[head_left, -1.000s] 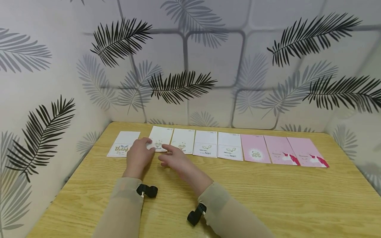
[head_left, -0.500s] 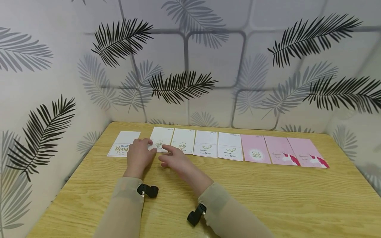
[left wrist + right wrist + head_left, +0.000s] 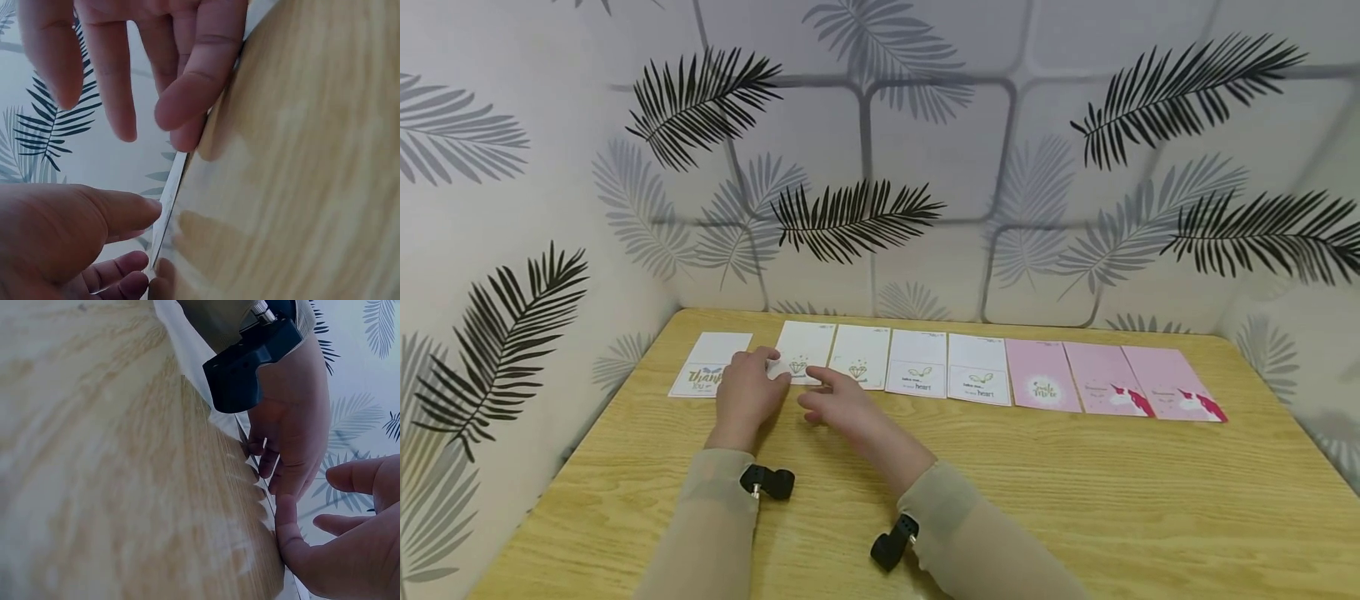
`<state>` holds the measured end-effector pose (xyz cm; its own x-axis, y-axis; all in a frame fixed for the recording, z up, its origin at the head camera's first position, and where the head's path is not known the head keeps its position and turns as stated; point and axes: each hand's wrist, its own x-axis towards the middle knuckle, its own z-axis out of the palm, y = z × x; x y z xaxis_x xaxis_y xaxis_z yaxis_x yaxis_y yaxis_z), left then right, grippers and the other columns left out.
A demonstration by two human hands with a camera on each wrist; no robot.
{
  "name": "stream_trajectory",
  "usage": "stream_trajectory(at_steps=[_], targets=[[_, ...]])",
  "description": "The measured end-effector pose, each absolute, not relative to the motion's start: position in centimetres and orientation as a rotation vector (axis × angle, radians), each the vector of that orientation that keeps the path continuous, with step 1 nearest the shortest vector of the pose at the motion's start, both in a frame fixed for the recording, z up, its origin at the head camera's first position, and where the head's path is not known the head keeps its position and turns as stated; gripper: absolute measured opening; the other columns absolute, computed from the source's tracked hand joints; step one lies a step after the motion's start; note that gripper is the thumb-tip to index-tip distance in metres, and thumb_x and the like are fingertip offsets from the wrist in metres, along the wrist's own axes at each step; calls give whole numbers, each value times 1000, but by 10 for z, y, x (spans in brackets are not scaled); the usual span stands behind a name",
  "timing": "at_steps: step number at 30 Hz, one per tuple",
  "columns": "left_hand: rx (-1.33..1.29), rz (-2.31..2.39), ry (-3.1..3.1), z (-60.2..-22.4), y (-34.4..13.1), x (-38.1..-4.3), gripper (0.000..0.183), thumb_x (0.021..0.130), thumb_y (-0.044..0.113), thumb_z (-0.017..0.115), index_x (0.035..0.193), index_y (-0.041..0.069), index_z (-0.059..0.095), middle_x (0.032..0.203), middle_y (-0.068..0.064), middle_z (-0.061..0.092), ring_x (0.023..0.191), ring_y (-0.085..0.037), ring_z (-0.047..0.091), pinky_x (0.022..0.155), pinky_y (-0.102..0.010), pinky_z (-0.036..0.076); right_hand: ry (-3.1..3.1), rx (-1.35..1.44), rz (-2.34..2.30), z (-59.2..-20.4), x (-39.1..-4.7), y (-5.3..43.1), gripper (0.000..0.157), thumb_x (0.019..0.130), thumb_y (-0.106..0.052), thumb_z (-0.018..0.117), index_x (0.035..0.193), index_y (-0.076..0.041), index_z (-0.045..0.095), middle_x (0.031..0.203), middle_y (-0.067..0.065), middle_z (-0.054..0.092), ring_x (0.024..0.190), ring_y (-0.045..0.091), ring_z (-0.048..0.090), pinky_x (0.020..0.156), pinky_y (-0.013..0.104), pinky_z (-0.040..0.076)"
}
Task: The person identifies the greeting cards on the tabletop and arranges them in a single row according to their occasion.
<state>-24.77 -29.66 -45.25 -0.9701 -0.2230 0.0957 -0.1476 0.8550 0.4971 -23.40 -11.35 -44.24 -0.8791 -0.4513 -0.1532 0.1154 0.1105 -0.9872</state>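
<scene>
In the head view a white card with a gold diamond print point(image 3: 805, 346) lies flat on the table. My left hand point(image 3: 748, 392) is at its lower left corner, thumb toward the near edge, fingers loosely bent. My right hand point(image 3: 847, 404) reaches to its lower right part, fingers loosely spread, one fingertip on or just over the card. In the left wrist view the thumb of the left hand point(image 3: 56, 231) lies close to a thin card edge point(image 3: 167, 209), and a fingertip of the right hand point(image 3: 194, 69) meets that edge. Neither hand pinches the card.
Left of the hands lies a "Thank you" card point(image 3: 711, 362). A second diamond card point(image 3: 860, 358) adjoins on the right, followed by two white winged-heart cards point(image 3: 917, 362) and several pink cards point(image 3: 1045, 375). A leaf-patterned wall point(image 3: 925, 275) borders the wooden table point(image 3: 1075, 500).
The diamond card between my hands has shifted very slightly toward me, into line with its neighbour. Both hands stay almost in place.
</scene>
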Motion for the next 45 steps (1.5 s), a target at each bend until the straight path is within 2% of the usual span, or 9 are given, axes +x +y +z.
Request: stream_trajectory(at_steps=[13,20,24,29,34,39,45], targets=[[348,-825,-2780,-429,-321,-232,45,108,21,63,147,-1,63,137,-30,65,124,-57,58,98,-66,50,2015,-353,-1834,-433,-229,-118,65,103,-10,68,166,-8,50,149,25,64,120,38,75,111,50,54],[395,-742,-2780,-420,-351,-223,47,108,22,61,148,-5,61,136,-33,65,120,-60,61,92,-69,52,1955,-402,-1907,-428,-225,-129,63,104,-6,67,164,-2,50,167,20,49,130,39,69,110,44,55],[431,-714,-2797,-422,-370,-220,51,106,22,61,148,-6,60,137,-33,65,120,-59,62,91,-69,53,1910,-423,-1936,-428,-223,-139,63,102,-5,66,163,0,49,167,22,48,138,37,63,110,42,55],[441,-729,-2797,-429,-392,-218,55,105,22,61,150,-9,57,140,-36,63,125,-57,61,97,-69,51,1850,-424,-1956,-429,-222,-153,65,102,-3,64,164,3,47,167,24,47,145,37,57,110,41,55],[485,-739,-2802,-429,-404,-218,58,105,23,63,150,-13,54,142,-39,60,129,-57,58,105,-68,48,1839,-424,-1920,-429,-218,-166,66,102,-6,64,166,1,45,168,21,46,139,34,63,110,39,54],[518,-731,-2854,-427,-409,-219,62,106,26,65,151,-16,52,143,-40,60,130,-56,58,106,-67,49,1827,-412,-1914,-431,-214,-175,67,102,-6,65,166,-1,46,170,16,46,143,32,61,113,40,53],[552,-695,-2898,-426,-412,-220,68,106,30,65,150,-19,50,147,-40,57,134,-58,55,110,-66,47,1789,-391,-1940,-436,-214,-183,68,101,-3,62,167,3,42,169,22,45,146,37,57,118,45,48]])
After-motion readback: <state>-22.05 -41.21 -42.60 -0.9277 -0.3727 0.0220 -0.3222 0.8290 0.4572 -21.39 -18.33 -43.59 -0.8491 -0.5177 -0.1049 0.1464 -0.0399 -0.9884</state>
